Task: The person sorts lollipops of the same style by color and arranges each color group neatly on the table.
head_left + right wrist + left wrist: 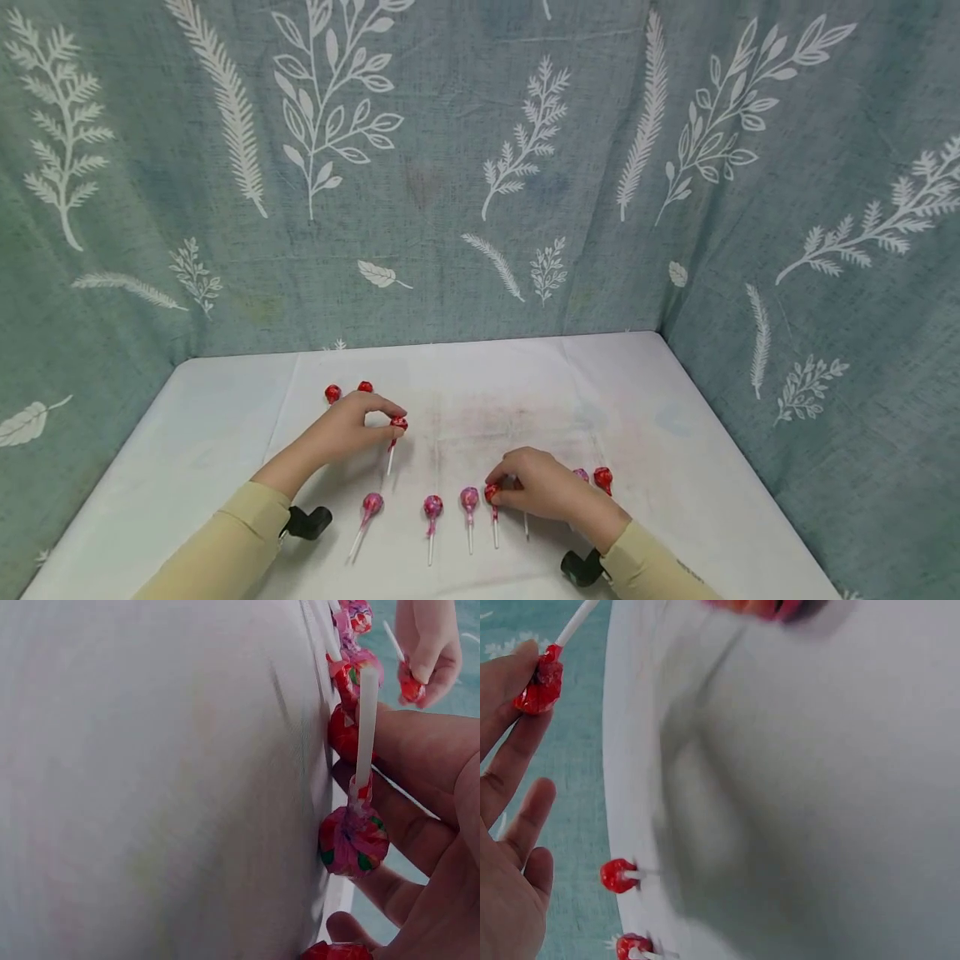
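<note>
My left hand (348, 429) pinches a red lollipop (399, 423) by its wrapped head, the white stick slanting down. In the left wrist view that red lollipop (541, 686) sits between thumb and fingertips, held off the table. My right hand (547, 487) has thumb and forefinger around the head of another red lollipop (492, 492), which stays at table level. The right wrist view shows this red lollipop (345, 735) partly behind the fingers. A pink lollipop (354, 838) lies beside the right fingers, mostly covered by the hand in the head view.
Pink lollipops (372, 503), (432, 506) and a third pink lollipop (469, 498) lie left of the right hand. Two red lollipops (333, 393) are behind the left hand. Beyond the right hand lie a red lollipop (603, 477) and a pink lollipop (581, 474). Patterned curtains (450, 250) surround the white table (637, 392).
</note>
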Available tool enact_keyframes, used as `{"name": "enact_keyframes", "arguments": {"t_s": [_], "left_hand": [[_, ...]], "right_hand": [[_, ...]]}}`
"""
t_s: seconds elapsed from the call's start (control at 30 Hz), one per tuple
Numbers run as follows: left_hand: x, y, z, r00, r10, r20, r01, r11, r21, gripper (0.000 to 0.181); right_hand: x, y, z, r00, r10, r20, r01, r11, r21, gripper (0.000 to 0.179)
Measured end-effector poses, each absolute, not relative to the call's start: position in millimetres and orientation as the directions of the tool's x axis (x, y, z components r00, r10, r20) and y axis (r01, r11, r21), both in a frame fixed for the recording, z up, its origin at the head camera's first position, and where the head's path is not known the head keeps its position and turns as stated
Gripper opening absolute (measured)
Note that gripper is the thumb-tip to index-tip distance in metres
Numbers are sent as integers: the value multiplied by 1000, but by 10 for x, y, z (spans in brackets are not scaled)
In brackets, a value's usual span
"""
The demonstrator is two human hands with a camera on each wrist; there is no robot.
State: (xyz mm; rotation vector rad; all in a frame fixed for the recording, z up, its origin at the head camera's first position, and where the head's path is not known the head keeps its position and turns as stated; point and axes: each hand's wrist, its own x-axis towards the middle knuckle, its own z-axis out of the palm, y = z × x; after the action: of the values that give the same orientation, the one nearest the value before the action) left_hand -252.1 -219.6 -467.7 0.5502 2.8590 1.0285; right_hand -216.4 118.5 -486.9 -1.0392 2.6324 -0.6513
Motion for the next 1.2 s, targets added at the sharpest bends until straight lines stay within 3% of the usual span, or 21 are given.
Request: {"name": "enact_keyframes", "arguments": {"t_s": [0.37,0.63,1.2], "left_hand": [[-2869,-2320,-4714,-962,267,55,249,778,577,35],[-3070,-2362,-4767,-980,181,82,198,861,468,32],[-3365,-2303,-4973,-985,166,41,165,866,471,34]], "right_hand": [[-2163,1156,-4820,-728,-683,-68,-586,670,-456,19],[-2187,1146,-4868,-736,-670,-95,-560,682,-471,18],[-2183,1164,-4853,-725,-687,-55,-593,663,-456,17]]}}
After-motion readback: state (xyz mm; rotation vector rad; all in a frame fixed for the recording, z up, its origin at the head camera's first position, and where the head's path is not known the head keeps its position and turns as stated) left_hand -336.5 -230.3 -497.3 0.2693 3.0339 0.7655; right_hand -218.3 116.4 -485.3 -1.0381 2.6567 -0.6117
